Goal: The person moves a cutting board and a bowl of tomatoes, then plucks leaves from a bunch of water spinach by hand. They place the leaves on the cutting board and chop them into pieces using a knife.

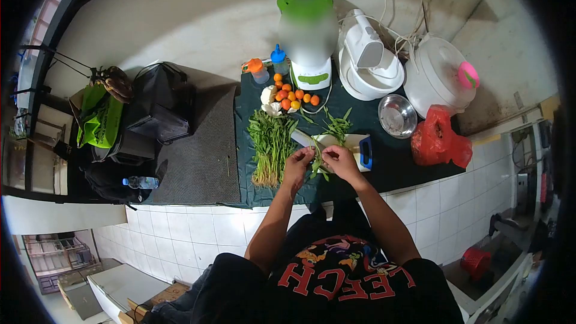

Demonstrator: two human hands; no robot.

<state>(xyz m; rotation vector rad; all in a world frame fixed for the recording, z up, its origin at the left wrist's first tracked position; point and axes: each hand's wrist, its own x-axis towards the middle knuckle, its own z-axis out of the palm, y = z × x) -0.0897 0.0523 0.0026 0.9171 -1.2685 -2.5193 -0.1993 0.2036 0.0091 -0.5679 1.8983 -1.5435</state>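
A green leafy stem is pinched between the fingers of the left hand and right hand, at the edge of the cutting board. Uncut greens are laid to the left on the counter.

A dark cloth covers the tabletop. Along its back, near the wall, stand a small bottle with an orange cap, a blue-capped bottle, a white appliance with a green top and blurred middle, and a white mixer over a white bowl. Orange-red tomatoes cluster before the bottles. Toward the right are a shiny metal bowl, a large white lidded container with something pink on it, and a red plastic bag. At far left, a bright green bag sits near a black box; a clear water bottle lies on its side.
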